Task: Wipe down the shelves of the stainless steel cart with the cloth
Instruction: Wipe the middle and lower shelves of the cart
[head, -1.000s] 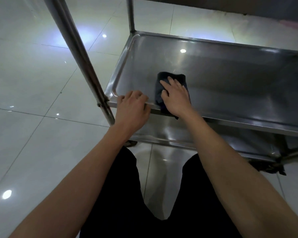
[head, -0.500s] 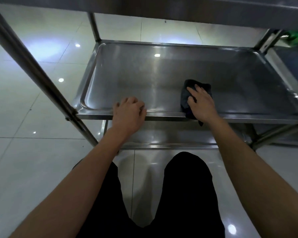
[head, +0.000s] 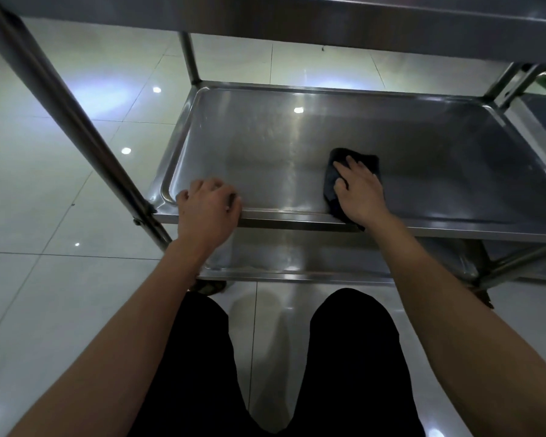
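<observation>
- Your right hand [head: 361, 192] presses flat on the cloth [head: 353, 181], fingers straight, for even wiping pressure.
- Your left hand [head: 207, 208] grips the middle shelf [head: 265, 146] rim (likely steadying the cart [head: 76, 121]).
- Cloth sits near the front edge.

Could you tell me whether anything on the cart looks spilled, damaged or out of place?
Nothing stands out. The right hand presses the dark cloth flat on the middle shelf; the left hand grips its front rim. The steel shows only light reflections.
</observation>
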`<move>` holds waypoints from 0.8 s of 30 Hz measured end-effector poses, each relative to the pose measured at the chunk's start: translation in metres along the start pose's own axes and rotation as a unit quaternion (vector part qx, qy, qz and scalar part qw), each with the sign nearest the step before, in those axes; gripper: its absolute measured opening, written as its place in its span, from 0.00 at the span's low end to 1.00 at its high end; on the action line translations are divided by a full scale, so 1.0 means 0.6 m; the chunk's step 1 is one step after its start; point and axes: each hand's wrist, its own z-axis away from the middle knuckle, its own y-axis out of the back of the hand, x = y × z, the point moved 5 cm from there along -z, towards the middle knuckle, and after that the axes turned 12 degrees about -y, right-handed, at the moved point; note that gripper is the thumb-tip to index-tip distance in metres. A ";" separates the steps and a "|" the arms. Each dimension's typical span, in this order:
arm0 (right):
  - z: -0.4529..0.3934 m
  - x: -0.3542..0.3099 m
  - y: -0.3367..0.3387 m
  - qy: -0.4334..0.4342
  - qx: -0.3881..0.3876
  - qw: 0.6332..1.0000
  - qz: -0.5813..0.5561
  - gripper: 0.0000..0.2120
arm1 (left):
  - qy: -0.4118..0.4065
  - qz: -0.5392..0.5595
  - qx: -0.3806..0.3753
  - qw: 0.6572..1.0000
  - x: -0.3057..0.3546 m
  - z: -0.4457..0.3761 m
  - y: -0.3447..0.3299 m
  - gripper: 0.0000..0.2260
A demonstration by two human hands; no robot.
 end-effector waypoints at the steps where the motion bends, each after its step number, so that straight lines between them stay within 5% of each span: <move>1: -0.002 -0.016 -0.006 0.007 -0.003 1.000 0.000 0.23 | 0.005 0.003 -0.006 1.000 -0.005 0.002 0.001 0.11; 8: -0.003 -0.174 -0.067 0.063 -0.025 0.998 0.011 0.23 | -0.038 0.022 -0.037 0.998 -0.029 0.006 0.015 0.12; 13: -0.014 -0.279 -0.115 0.116 -0.067 0.991 0.004 0.24 | 0.030 -0.026 -0.029 0.999 -0.072 0.035 0.023 0.17; 24: -0.034 -0.457 -0.181 0.202 -0.119 0.972 -0.010 0.24 | -0.001 0.039 0.008 0.999 -0.104 0.058 0.022 0.24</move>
